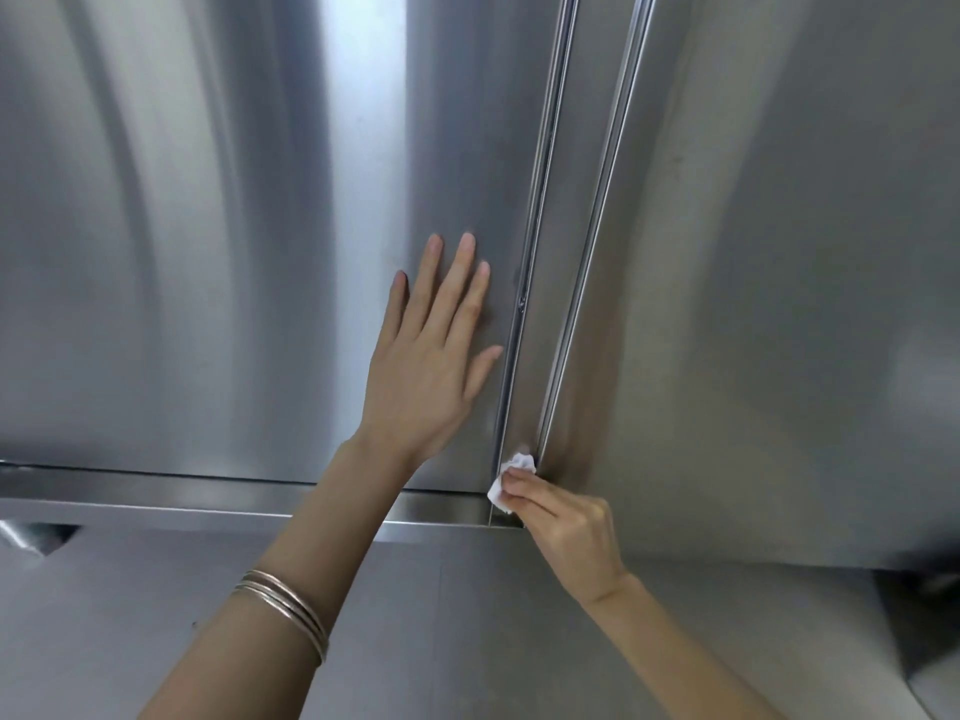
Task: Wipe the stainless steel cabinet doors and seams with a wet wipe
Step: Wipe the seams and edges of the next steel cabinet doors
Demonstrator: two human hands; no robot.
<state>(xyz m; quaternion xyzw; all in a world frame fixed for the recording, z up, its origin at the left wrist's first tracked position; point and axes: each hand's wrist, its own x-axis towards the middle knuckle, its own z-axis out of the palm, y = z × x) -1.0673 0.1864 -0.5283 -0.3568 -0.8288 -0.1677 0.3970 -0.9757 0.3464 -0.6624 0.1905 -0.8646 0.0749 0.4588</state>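
Two stainless steel cabinet doors fill the view, the left door and the right door. Between them runs a vertical seam with a recessed strip. My left hand lies flat on the left door, fingers spread, just beside the seam. My right hand pinches a small crumpled white wet wipe and presses it into the bottom end of the seam, where it meets the lower ledge.
A horizontal steel ledge runs under the left door. Below it lies a flat steel surface. Thin metal bangles circle my left forearm. A dark opening shows at the lower left.
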